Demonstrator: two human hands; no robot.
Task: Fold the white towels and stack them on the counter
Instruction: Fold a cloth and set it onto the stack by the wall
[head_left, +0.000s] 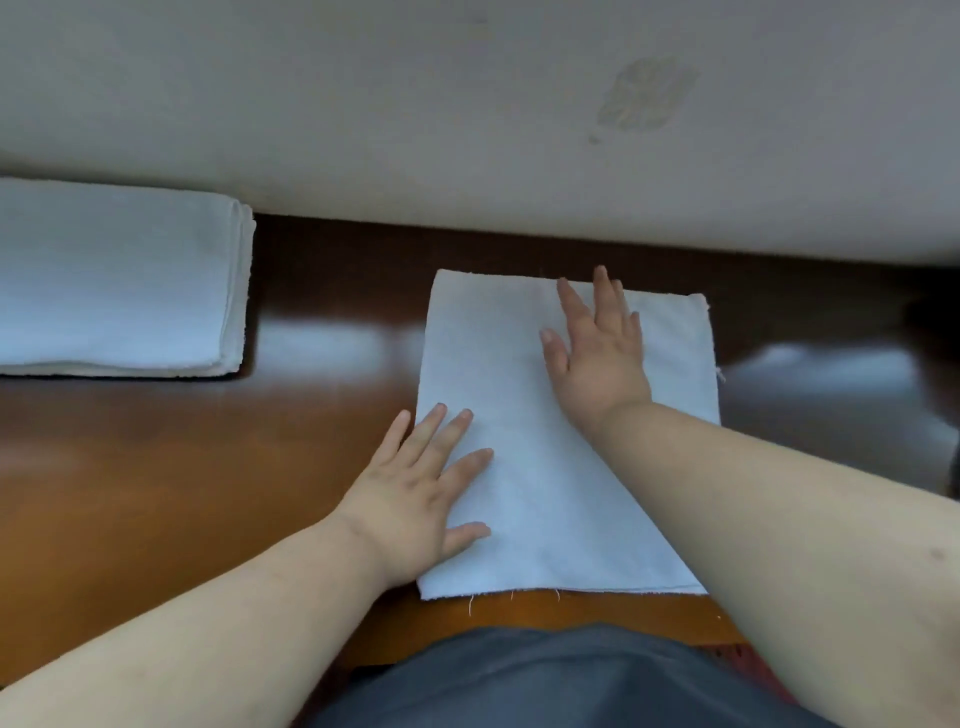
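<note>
Towel, white and folded into a tall rectangle, lies flat on the table under both hands. Its near edge sits close to the table's front edge, with a few loose threads hanging from it; its far edge stops short of the pale wall behind the table.

Left hand lies palm down with fingers straight and spread, pressing on the towel's near left part; its heel hangs over the towel's left edge onto the wood. Right hand also lies flat, fingers straight and slightly apart, pressing on the towel's far right part, its fingertips almost at the far edge. Neither hand grips anything.

Well to the left of the left hand, and farther back, a stack of folded white towels rests on the table against the wall, its layered edges facing the hands. Dark cloth of the person's clothing shows below the table edge, between the forearms.
</note>
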